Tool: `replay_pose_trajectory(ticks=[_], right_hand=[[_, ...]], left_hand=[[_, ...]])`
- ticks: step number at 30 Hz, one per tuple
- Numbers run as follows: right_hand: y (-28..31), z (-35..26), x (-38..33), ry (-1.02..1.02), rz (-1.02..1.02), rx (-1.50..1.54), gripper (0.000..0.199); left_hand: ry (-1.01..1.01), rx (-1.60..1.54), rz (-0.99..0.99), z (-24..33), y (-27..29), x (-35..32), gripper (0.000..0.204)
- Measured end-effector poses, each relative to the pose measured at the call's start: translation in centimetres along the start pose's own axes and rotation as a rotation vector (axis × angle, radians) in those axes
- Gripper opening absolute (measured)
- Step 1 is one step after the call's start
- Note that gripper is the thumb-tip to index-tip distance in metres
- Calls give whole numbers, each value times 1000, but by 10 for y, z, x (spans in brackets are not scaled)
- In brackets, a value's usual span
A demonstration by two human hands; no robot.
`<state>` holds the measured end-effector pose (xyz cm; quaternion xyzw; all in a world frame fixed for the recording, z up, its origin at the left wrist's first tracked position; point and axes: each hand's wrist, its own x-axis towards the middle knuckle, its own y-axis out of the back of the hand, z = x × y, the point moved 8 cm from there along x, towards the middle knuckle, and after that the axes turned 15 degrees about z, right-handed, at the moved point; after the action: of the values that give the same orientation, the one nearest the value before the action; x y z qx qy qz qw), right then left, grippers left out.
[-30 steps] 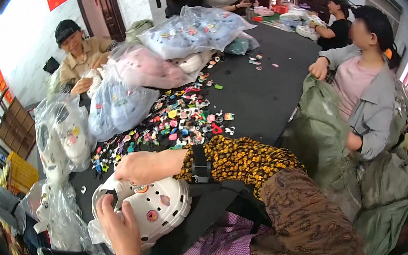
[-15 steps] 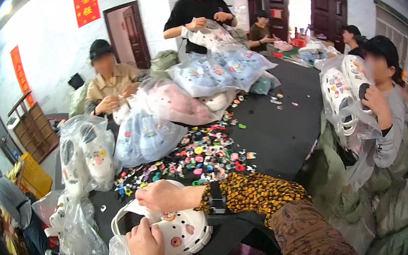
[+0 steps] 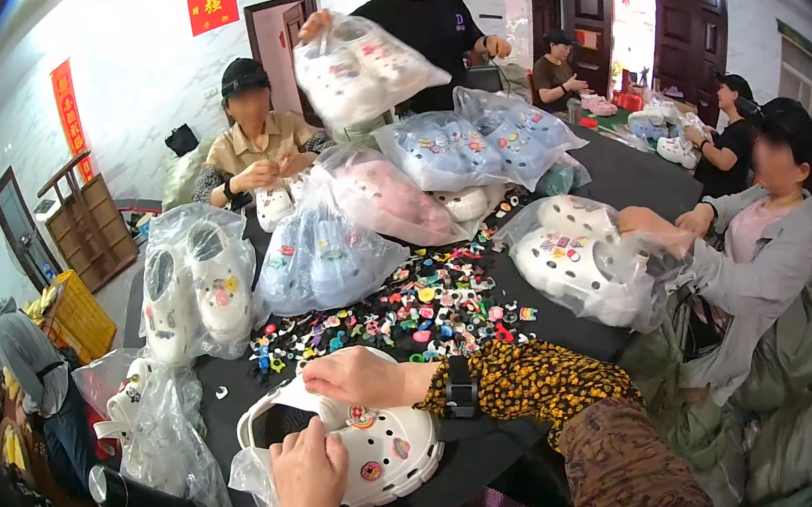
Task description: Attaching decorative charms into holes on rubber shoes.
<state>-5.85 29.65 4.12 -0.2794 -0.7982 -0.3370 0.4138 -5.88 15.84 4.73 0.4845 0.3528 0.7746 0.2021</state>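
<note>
A white clog with several colourful charms on its upper lies on the black table in front of me, in part wrapped in a clear plastic bag. Around the near rim of its foot opening, my left hand is closed with the fingers bent. My right hand rests over the far side of the opening, fingers curled in and pressed together. Whatever its fingertips hold, if anything, is hidden. Just beyond the clog spreads a pile of small colourful shoe charms.
Bagged white clogs, blue clogs and pink clogs stand beyond the charms. A black cylindrical bottle lies at left on clear plastic. Several co-workers sit or stand around the table; the one at right handles bagged white clogs.
My view has shifted, while my hands stay at the clog. The standing co-worker has raised bagged white clogs to the left. The co-worker at right has lowered a bagged pair to the table.
</note>
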Motion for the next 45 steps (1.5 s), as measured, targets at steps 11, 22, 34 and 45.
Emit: replay_pose_trajectory(ticks=[11, 22, 34, 45], right_hand=[[17, -29, 2, 297, 12, -194, 14], [115, 47, -32, -286, -47, -355, 15], [145, 44, -42, -301, -87, -411, 13], [49, -27, -26, 164, -240, -247, 25]], left_hand=[[4, -7, 34, -6, -3, 1, 19], [44, -31, 31, -6, -1, -2, 20], [54, -51, 6, -3, 0, -2, 33], [23, -55, 88, -2, 0, -3, 37]])
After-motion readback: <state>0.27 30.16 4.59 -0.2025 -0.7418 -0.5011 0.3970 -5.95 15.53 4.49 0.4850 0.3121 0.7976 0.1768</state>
